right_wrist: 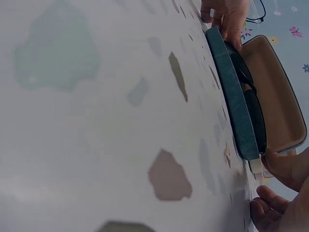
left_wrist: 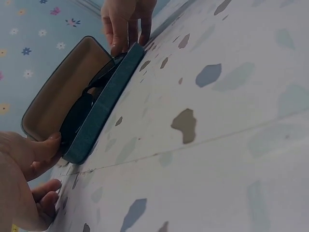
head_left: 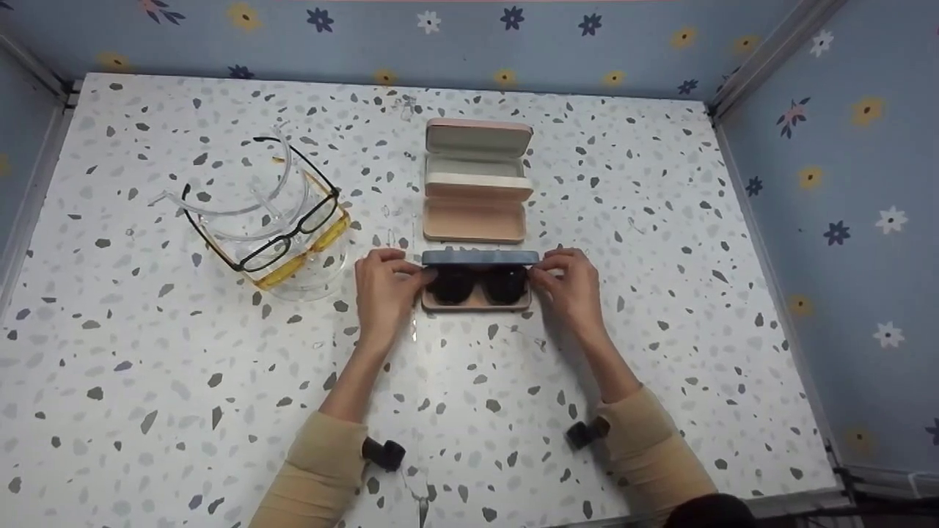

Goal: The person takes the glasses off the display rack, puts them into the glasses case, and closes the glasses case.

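A pair of black sunglasses (head_left: 451,286) sits in an open blue-green glasses case (head_left: 480,257) with a tan lining, lenses toward me. My left hand (head_left: 387,293) pinches the left end of the sunglasses, its thumb at the corner of the frame. At the opposite end, my right hand (head_left: 571,290) pinches the other corner in the same way. Both wrist views show the case lid (left_wrist: 65,89) raised behind the sunglasses (right_wrist: 256,116). The folded temples are hidden behind the lenses.
Beyond the blue case stand two more open glasses cases, one peach-lined (head_left: 475,221) and one grey-lined (head_left: 478,139). At the left lie black-framed glasses (head_left: 265,254), yellow-framed glasses (head_left: 282,271) and clear eyewear (head_left: 242,209), close together. Flowered panels (head_left: 469,44) border the speckled table (head_left: 469,411).
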The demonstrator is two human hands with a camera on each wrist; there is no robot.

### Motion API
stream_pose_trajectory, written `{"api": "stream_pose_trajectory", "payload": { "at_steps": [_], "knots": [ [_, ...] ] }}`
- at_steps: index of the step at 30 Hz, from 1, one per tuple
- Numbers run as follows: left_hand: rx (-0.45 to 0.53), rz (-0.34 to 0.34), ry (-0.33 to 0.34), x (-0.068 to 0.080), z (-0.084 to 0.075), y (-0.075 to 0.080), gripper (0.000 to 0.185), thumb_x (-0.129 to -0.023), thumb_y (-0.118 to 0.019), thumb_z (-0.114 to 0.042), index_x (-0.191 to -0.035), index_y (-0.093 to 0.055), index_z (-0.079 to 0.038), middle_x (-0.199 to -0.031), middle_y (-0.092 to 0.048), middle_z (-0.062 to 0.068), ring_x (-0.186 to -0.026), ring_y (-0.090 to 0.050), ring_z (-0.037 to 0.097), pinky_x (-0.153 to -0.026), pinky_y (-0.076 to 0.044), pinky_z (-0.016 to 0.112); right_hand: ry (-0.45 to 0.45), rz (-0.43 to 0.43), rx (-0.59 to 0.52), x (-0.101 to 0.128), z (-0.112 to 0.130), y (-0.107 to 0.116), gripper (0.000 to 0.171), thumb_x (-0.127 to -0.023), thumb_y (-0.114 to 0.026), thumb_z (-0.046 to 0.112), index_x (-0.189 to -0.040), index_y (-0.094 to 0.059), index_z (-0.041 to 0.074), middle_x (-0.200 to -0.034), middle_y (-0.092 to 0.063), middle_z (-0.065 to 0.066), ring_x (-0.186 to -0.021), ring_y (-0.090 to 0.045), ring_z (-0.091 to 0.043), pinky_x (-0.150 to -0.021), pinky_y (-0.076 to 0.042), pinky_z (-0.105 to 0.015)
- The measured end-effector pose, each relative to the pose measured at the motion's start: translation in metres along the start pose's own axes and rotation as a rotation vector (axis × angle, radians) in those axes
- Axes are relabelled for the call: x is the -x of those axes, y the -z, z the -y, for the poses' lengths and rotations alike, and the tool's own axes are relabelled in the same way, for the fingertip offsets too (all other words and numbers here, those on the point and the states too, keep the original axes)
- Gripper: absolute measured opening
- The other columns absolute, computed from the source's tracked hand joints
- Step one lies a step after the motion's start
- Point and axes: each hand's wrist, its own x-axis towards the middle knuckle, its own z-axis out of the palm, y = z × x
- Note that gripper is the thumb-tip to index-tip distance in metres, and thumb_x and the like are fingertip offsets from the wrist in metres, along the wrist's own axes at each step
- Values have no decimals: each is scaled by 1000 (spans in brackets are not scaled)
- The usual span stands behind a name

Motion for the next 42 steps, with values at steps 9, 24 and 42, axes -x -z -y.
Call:
{"api": "stream_pose_trajectory", "payload": {
  "at_steps": [9,24,42],
  "knots": [
    [48,125,36,-2,-3,11,54,-76,-92,-32,-118,-72,-5,-128,-55,16,-117,-48,30,-103,-42,43,-59,28,-10,0,0,17,15,-98,-70,14,-110,-78,7,-118,-72,-11,-116,-66,-24,-105,-53,-40],
    [17,256,29,-15,-11,20,61,-99,-60,-54,-126,-71,0,-144,-53,18,-138,-46,36,-119,-34,47,-246,232,-65,-10,6,28,66,-100,-49,67,-134,-67,13,-131,-67,-12,-114,-68,-28,-92,-54,-36],
    [-18,323,33,-22,-12,17,67,-90,-71,-58,-124,-72,0,-144,-51,21,-133,-49,37,-117,-38,48,-178,373,42,-17,14,20,60,-100,-58,57,-126,-71,4,-115,-67,-11,-85,-62,-18,-73,-49,-25]
  ]
}}
